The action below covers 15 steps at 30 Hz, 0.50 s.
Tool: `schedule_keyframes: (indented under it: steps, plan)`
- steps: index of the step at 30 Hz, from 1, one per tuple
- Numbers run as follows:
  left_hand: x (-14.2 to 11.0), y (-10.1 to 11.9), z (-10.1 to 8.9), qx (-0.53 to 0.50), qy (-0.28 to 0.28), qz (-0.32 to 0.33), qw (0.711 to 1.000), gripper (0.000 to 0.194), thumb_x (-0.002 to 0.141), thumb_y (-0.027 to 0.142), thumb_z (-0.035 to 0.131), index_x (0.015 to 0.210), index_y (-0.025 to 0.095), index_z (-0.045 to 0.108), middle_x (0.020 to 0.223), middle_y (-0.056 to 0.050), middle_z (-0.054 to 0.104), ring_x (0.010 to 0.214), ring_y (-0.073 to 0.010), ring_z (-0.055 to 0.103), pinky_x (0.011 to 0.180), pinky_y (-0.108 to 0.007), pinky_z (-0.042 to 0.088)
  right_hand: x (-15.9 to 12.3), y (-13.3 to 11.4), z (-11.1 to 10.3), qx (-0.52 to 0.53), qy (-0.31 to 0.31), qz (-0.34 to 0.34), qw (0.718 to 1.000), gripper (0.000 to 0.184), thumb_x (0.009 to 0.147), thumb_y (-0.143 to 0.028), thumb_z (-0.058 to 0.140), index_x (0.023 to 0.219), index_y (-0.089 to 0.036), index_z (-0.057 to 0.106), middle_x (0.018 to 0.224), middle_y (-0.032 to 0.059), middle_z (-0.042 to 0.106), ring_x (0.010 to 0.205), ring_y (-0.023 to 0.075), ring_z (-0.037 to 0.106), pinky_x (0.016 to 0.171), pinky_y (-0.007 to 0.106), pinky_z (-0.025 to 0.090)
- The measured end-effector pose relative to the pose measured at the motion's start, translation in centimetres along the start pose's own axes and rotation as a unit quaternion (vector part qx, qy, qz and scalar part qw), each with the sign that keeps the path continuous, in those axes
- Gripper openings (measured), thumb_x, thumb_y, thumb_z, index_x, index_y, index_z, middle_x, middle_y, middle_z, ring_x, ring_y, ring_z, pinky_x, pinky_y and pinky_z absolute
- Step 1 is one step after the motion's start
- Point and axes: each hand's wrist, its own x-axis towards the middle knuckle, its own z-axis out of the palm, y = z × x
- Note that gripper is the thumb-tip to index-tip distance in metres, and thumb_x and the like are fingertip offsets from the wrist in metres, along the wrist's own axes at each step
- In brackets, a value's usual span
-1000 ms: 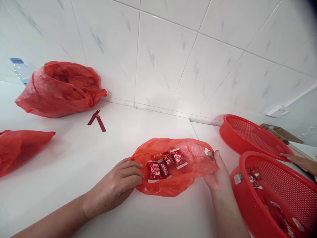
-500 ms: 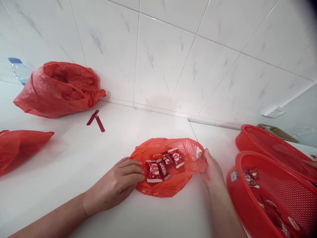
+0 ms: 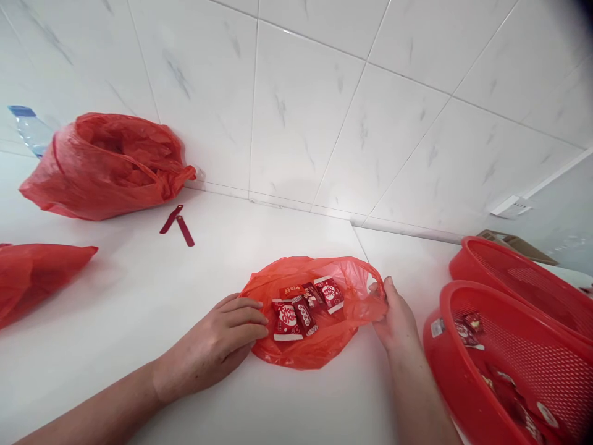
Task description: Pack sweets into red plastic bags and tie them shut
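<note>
A small red plastic bag [image 3: 308, 349] lies open on the white table in front of me. Inside it are several red and white wrapped candies [image 3: 303, 303]. My left hand [image 3: 217, 343] rests on the bag's left edge, fingers curled and pressing the plastic down. My right hand [image 3: 396, 318] pinches the bag's right rim and holds the mouth open.
Two red mesh baskets stand at the right; the near basket [image 3: 463, 371] holds several candies, the far basket [image 3: 509, 272] is behind it. A large red bag [image 3: 106, 167] sits by the tiled wall, another red bag [image 3: 37, 272] at the left edge. Two red strips [image 3: 178, 222] lie between them. A plastic bottle [image 3: 28, 127] stands behind the large bag.
My right hand has drawn the bag's right rim leftward, narrowing the bag. The far basket has shifted right, and another person's hand at the right edge is gone from view.
</note>
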Motion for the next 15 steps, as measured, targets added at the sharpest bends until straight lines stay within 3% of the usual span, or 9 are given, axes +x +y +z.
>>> schedule_keyframes:
  steps: [15]
  plan:
    - [-0.06,-0.04,-0.01,0.0,-0.001,-0.001,1.0,0.025,0.085,0.006,0.05,0.1,0.022,0.061,0.099,-0.004,0.067,0.101,-0.0177,0.058,0.092,-0.034,0.044,0.15,0.2,-0.24,0.022,0.025,0.001,0.999,0.035,0.072,-0.053,0.067,0.071,-0.018,0.061,0.054,-0.0067,0.048,0.038,0.0026,0.029,0.036,0.017,0.027]
